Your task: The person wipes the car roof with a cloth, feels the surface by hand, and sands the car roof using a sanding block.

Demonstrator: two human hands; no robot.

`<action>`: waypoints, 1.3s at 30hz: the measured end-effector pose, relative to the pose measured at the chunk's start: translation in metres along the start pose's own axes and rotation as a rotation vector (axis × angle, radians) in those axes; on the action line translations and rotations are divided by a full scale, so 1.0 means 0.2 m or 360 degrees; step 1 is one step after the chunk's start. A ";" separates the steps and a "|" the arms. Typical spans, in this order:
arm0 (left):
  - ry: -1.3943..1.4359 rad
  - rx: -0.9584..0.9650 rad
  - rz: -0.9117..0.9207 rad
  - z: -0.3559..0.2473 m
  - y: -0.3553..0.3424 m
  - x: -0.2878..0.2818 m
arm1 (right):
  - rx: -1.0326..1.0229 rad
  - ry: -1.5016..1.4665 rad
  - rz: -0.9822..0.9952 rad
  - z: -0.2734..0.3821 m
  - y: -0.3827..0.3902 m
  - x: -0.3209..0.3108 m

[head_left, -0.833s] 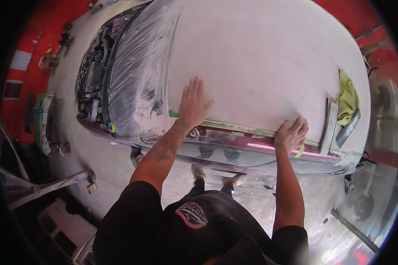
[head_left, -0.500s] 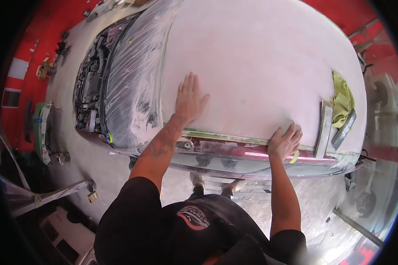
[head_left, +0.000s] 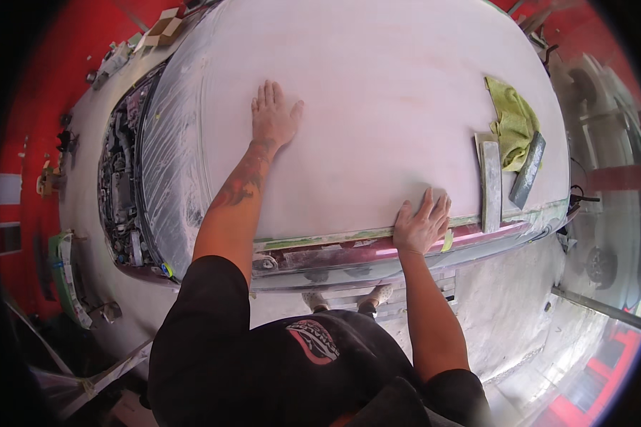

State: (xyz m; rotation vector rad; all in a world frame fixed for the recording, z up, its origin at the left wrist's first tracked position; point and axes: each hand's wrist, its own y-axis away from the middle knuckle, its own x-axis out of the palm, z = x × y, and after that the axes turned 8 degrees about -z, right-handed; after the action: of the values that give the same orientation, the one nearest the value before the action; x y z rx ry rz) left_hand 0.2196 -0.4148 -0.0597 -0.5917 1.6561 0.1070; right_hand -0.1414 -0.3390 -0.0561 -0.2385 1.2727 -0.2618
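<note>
A car roof coated in pale, pinkish primer fills the middle. My left hand lies flat on it near the windshield side, fingers outstretched. My right hand rests on the roof's near edge, fingers spread and slightly bent, beside green masking tape and a maroon side strip. To its right lie two long sanding blocks, one pale grey, the other darker, with a crumpled yellow-green cloth. Both hands hold nothing.
Plastic sheeting covers the windshield, left of an exposed engine bay. A cardboard box is at the back left. Car parts stand along red walls, with a green-edged panel at left, another car at right, and a metal bar low down.
My left hand has slid forward and leftward across the roof. My right hand has shifted slightly left along the edge. The view has shifted, bringing the cardboard box into sight.
</note>
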 end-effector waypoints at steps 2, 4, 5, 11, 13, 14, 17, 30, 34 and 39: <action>0.0020 0.0035 -0.0010 -0.09 -0.05 0.02 | 0.0003 -0.0055 0.0002 0.01 0.00 -0.01; 0.0011 0.0132 0.0004 -0.20 -0.08 0.03 | 0.0024 -0.0065 0.0011 0.01 0.00 -0.01; -0.0009 0.0202 0.0015 -0.27 -0.09 0.03 | 0.0021 -0.0085 0.0034 0.01 0.00 0.00; 0.0088 0.0467 0.0083 -0.68 0.00 0.02 | 0.0051 -0.0110 0.0035 0.00 0.01 0.00; 0.0100 0.0528 0.0072 -0.76 0.05 0.03 | 0.0062 -0.0124 0.0039 0.00 0.01 0.00; 0.0117 0.0589 0.0070 -0.80 0.08 0.03 | 0.0064 -0.0133 0.0042 0.00 0.01 0.00; 0.0186 0.0685 0.0115 -0.87 0.22 0.01 | 0.0076 -0.0158 0.0040 0.00 0.01 0.00; 0.0319 0.0816 0.0138 -0.79 0.81 -0.12 | 0.0120 -0.0181 0.0062 0.00 -0.02 -0.01; 0.0274 0.0572 0.0136 -0.66 0.80 -0.13 | 0.0112 -0.0175 0.0046 0.00 0.00 0.00; 0.0108 0.0256 -0.0030 -0.40 0.51 -0.09 | 0.0079 -0.0203 0.0012 0.01 0.01 0.00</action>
State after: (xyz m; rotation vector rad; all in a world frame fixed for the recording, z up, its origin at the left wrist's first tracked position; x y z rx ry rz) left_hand 0.1054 -0.3529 -0.0545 -0.4928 1.7063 -0.0600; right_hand -0.1388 -0.3369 -0.0556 -0.2045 1.1396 -0.2676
